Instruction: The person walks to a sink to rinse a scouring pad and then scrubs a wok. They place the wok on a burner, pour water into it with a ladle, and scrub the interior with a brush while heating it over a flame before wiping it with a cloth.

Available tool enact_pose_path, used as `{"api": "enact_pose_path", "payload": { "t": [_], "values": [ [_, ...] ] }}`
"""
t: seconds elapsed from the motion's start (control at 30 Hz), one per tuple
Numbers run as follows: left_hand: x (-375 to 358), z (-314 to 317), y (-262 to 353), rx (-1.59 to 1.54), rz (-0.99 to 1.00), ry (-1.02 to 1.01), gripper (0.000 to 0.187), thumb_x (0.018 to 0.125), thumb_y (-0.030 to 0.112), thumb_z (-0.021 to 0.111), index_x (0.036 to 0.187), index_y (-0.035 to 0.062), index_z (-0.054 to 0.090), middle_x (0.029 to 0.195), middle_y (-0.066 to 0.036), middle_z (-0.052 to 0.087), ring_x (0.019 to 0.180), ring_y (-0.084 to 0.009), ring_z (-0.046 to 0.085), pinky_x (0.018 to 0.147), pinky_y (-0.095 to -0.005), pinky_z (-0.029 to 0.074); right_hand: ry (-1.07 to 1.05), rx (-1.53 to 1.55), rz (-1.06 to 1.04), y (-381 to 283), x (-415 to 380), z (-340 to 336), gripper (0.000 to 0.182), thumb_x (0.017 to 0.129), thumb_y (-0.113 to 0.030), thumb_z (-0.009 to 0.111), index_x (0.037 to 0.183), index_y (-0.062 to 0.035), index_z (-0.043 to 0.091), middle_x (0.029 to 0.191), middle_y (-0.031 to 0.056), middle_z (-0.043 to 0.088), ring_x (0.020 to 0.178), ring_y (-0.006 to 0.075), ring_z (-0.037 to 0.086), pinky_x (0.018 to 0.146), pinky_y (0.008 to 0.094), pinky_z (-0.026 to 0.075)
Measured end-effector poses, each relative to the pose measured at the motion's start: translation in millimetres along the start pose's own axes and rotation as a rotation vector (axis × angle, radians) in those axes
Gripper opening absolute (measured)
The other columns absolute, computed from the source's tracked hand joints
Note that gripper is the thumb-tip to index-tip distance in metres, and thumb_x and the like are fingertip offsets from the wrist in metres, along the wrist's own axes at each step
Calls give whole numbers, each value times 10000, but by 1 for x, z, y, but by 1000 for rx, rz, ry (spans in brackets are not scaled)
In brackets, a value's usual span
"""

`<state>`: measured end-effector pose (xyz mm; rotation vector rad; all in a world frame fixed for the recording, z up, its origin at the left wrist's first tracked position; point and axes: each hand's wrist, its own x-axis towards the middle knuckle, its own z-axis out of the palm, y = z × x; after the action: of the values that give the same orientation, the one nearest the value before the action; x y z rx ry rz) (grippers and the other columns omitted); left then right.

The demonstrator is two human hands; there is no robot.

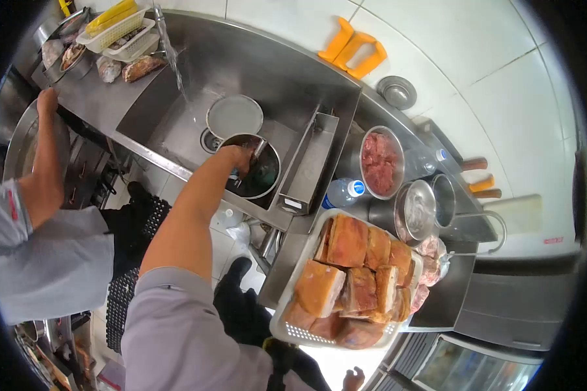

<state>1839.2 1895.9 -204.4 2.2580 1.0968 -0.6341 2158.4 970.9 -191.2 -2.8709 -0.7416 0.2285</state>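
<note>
My left hand [240, 159] reaches into a round metal pot [278, 174] in the sink, its fingers closed round something I cannot make out. Beside them a shiny metal piece [259, 150] crosses the pot's rim. Dark contents show inside the pot. A round pale lid or plate [235, 117] lies just behind it. At the bottom edge my right hand [353, 379] shows partly, fingers apart and holding nothing, below a white basket [281, 326] of large orange-brown meat blocks [347, 241].
Water runs from a tap [166, 42] into the sink [241, 49]. A long metal tray [309, 163], bottle [340, 193], bowl of red meat [379, 163] and steel pots [416, 208] stand to the right. A co-worker [52, 254] is at the left, one hand at a large pan [23, 143].
</note>
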Motion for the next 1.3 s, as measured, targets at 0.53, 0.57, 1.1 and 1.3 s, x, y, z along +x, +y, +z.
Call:
{"api": "enact_pose_path", "payload": {
  "t": [0.53, 0.57, 1.1, 1.3],
  "values": [
    [-15, -8, 25, 26, -5, -360, 771, 583, 480, 880, 1229, 104, 687, 1267, -145, 652, 1156, -322, 618, 983, -435, 502, -174, 175, 323, -111, 40, 16, 295, 744, -119, 711, 991, 36, 665, 1000, 213, 660, 953, 361, 622, 866, 434, 499],
    [-16, -11, 29, 25, -8, -350, 733, 611, 466, 863, 1222, 100, 689, 1254, -146, 658, 1149, -324, 622, 976, -436, 505, -182, 216, 390, -112, 39, 18, 293, 747, -119, 710, 992, 36, 665, 996, 213, 661, 948, 359, 623, 863, 435, 499],
    [-59, -19, 80, 165, -240, 83, 600, 739, 555, 750, 1181, 151, 715, 1233, -76, 680, 1130, -240, 657, 906, -342, 532, -251, 365, 366, -15, 21, 79, 260, 786, -65, 666, 1033, 17, 652, 905, 173, 675, 769, 259, 610, 675, 349, 482],
    [-32, -10, 39, 51, -25, 1, 408, 695, 359, 823, 1031, 135, 760, 948, -125, 738, 936, -231, 716, 752, -367, 565, -204, 320, 81, 22, 35, 113, 195, 903, -1, 549, 1091, -47, 579, 773, 113, 642, 474, 155, 542, 369, 258, 407]
  ]
}}
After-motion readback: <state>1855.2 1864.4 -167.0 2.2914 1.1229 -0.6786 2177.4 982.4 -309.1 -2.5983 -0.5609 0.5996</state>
